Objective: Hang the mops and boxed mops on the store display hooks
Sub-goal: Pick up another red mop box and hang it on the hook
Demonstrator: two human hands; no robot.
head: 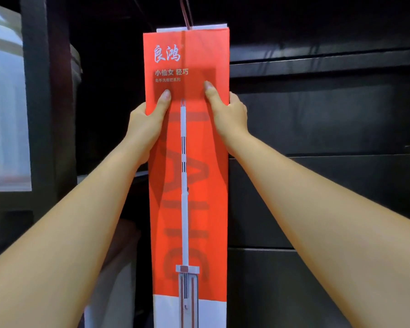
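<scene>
A tall orange-red boxed mop (194, 176) stands upright in the middle of the view, with white lettering near the top and a printed mop picture down its front. My left hand (147, 124) grips its left edge, thumb pressed on the front. My right hand (227, 110) grips the right edge the same way. A thin red cord (187, 13) runs up from the box's top into the dark; the hook it leads to is hidden.
Dark slatted display panels (329, 114) fill the wall behind and to the right. A dark upright post (36, 102) stands at the left, with pale plastic containers (5, 102) beyond it. Something whitish (114, 292) sits low beside the box.
</scene>
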